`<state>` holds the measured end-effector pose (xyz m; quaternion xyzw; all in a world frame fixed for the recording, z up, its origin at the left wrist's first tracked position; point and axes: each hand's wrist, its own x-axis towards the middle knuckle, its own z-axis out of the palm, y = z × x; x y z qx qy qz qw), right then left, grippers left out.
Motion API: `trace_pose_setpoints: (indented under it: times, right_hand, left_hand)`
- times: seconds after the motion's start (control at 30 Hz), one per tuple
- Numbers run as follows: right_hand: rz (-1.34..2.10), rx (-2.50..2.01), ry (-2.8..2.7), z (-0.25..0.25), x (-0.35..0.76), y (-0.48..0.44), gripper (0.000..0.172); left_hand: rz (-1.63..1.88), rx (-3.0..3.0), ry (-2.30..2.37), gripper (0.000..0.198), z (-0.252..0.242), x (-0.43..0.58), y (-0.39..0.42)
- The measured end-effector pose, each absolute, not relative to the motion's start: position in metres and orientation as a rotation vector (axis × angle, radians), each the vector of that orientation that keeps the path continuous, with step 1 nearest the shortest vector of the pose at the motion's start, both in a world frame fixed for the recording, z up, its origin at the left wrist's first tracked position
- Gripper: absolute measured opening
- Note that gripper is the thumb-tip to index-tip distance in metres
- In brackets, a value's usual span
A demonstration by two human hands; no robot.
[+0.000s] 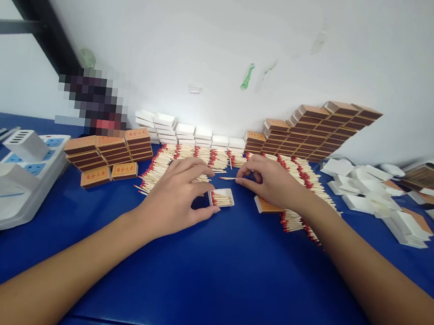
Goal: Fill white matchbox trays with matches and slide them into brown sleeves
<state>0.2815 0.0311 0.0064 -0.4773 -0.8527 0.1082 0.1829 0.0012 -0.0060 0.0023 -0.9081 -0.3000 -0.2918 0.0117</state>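
Note:
A small white matchbox tray [221,198] with a few red-tipped matches in it lies on the blue table [205,275]. My left hand [177,194] curls beside it, thumb touching its left edge and fingers resting over loose matches. My right hand [273,181] pinches a single match [227,178] just above the tray. An orange matchbox sleeve [264,206] lies under my right wrist. A long row of loose matches [202,158] runs behind both hands.
Stacks of brown matchboxes [317,131] and white trays [189,133] line the wall. More matchboxes [105,156] sit at the left beside white power strips [10,172]. Empty white trays [376,200] are scattered at the right.

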Motion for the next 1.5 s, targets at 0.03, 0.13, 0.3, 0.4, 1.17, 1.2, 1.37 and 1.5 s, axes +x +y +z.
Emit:
trace_pose_setpoints:
  times: [0.03,0.13,0.3,0.4,1.17,1.2,1.37,1.5]
  right_hand:
    - [0.310,-1.350,-2.409,0.006,0.281,0.031,0.018]
    - [0.322,-1.344,-2.413,0.004,0.277,0.029,0.017]
    - [0.334,-1.303,-2.373,-0.002,0.272,0.030,0.012]
    - [0.350,-1.287,-2.372,-0.006,0.268,0.031,0.013]
    - [0.329,-1.168,-2.326,0.007,0.245,0.015,0.009]
    - [0.286,-1.188,-2.311,0.004,0.246,0.021,0.010]
    - [0.209,-1.275,-2.376,-0.010,0.244,0.038,0.016]
    - [0.209,-1.287,-2.357,-0.015,0.241,0.042,0.011]
  left_hand:
    - [-0.905,-2.840,-0.941,0.022,0.002,0.001,-0.006]
    - [-0.893,-2.852,-0.949,0.021,0.000,0.001,-0.005]
    - [-0.884,-2.870,-0.953,0.022,0.000,0.001,-0.004]
    - [-0.864,-2.875,-0.969,0.023,0.001,0.001,-0.005]
    - [-0.852,-2.853,-1.002,0.023,0.002,0.001,-0.004]
    - [-0.850,-2.854,-1.001,0.023,0.002,0.001,-0.004]
    - [-0.842,-2.847,-1.013,0.024,0.002,0.001,-0.004]
    - [-0.844,-2.845,-1.006,0.024,0.002,0.001,-0.004]
